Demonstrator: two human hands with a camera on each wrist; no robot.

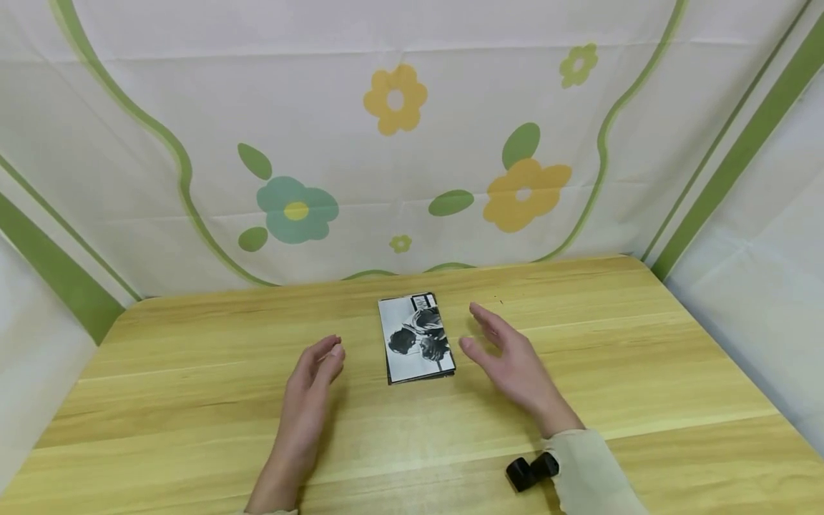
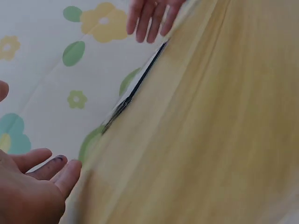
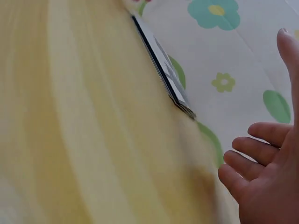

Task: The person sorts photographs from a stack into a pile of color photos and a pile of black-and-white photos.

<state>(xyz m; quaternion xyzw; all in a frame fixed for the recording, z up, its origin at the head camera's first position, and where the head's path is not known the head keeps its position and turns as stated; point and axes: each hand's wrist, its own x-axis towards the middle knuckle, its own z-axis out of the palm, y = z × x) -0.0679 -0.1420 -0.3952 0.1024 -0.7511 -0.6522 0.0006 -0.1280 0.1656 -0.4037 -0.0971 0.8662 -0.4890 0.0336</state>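
A thin stack of photo cards lay flat near the table's far edge, long axis running toward it. The left hand and right hand flanked it, fingers relaxed, holding nothing; the right was slightly nearer.

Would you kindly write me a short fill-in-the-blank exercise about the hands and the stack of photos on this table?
1. The stack of photos lies on the wooden table ____ the two hands.
2. The left hand and the right hand are both ____, holding nothing.
3. The top photo is printed in black and ____.
4. The flowers on the cloth backdrop are yellow, green and ____.

Missing words: between; open; white; teal
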